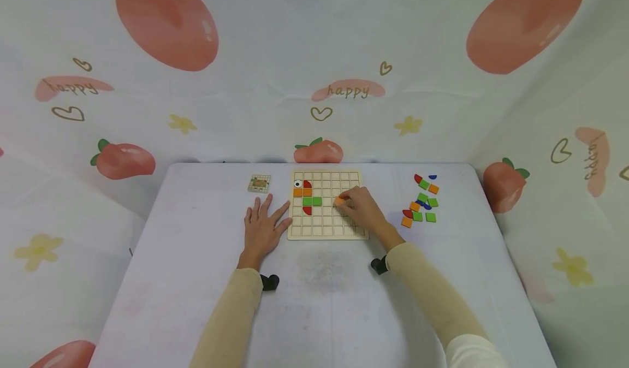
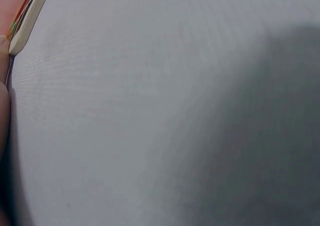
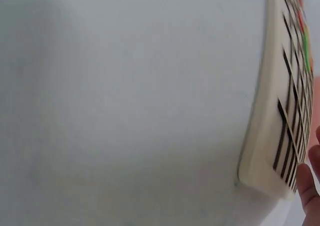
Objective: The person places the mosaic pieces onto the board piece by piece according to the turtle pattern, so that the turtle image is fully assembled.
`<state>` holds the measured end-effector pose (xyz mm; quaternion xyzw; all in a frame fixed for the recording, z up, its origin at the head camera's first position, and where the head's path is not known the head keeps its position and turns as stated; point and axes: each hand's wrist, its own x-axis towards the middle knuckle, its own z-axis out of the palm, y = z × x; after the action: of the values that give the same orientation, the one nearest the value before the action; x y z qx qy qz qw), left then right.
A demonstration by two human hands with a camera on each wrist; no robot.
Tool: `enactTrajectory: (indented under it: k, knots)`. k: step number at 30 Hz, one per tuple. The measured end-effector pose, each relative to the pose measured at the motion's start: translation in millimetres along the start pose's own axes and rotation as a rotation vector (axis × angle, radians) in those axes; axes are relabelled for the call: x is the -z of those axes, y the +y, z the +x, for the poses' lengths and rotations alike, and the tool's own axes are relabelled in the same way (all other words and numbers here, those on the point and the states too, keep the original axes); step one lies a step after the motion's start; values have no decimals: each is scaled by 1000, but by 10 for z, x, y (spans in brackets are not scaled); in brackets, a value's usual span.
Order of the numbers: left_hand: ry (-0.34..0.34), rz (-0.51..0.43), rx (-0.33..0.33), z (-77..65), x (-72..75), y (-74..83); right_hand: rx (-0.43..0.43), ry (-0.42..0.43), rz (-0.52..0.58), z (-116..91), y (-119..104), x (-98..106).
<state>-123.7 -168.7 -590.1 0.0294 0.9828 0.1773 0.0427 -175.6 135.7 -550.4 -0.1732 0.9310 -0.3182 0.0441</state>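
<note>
Lying at three o'clock from the board (image 1: 317, 230), on the white table (image 1: 314, 319): loose tiles (image 1: 431, 217) in red, green, orange and blue, some overlapping. Between nine and ten o'clock: one small card (image 1: 259, 183), printed with a grid. At twelve o'clock: a curtain (image 1: 275, 57) with fruit, hearts and "happy". Toward seven and between four and five o'clock, by the wrists: black pieces (image 1: 270, 282). In the way: the right hand (image 1: 362, 208), across the board's right-hand cells.

Orange tile (image 1: 338, 201): small, flat, over the board just toward three o'clock from its centre, pinched between right thumb and fingers. Board: pale, square-celled; at its nine-to-ten o'clock side, an eye tile (image 1: 297, 184), two red curved tiles (image 1: 307, 211), two orange, two green. Left hand (image 1: 262, 231): fingers spread on the table between eight and nine o'clock, thumb and forefinger at the board's edge.

Obscured: part of the pinched tile, under fingertips; its contact with the board cannot be told. Card picture too small to read. Left wrist view: board corner at ten o'clock, cut off. Right wrist view: fingers cropped at four o'clock.
</note>
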Motion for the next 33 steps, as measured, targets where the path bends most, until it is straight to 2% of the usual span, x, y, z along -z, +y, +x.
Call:
enactTrajectory:
  k: [7,15,33]
  knots:
    - [-8,-2,8,-8,14,-3,63,-52,16,-6,-158,-140]
    - [-27,-2,6,-6,26,9,58,-73,32,63,-251,-302]
    - [-27,-17,9,-1,29,14,116,-8,-38,81,-256,-423]
